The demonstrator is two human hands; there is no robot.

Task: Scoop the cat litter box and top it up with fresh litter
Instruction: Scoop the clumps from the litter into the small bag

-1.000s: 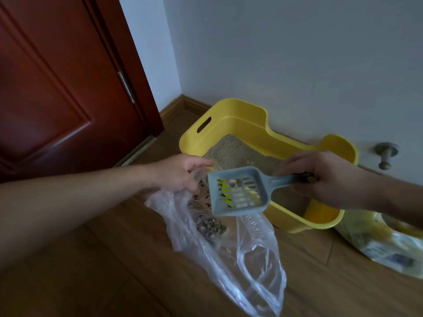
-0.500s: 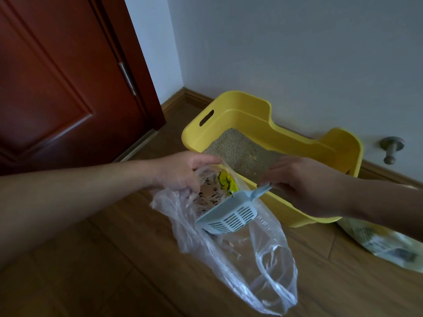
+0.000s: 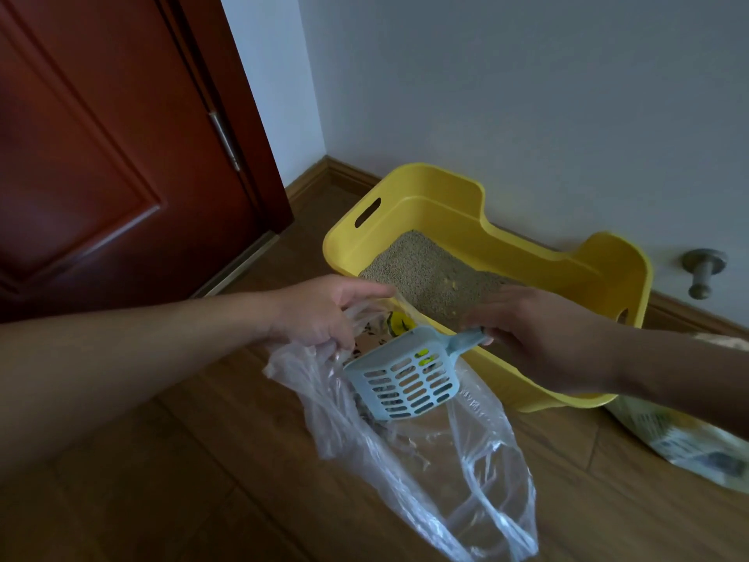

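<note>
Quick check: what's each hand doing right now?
Left hand: gripping the rim of the clear plastic bag.
Right hand: holding the blue litter scoop by its handle.

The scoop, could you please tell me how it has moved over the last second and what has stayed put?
The right hand turned the scoop from face-up over the plastic bag to tipped over, its head now down in the bag's mouth. The left hand still holds the bag open; the litter box has not moved.
</note>
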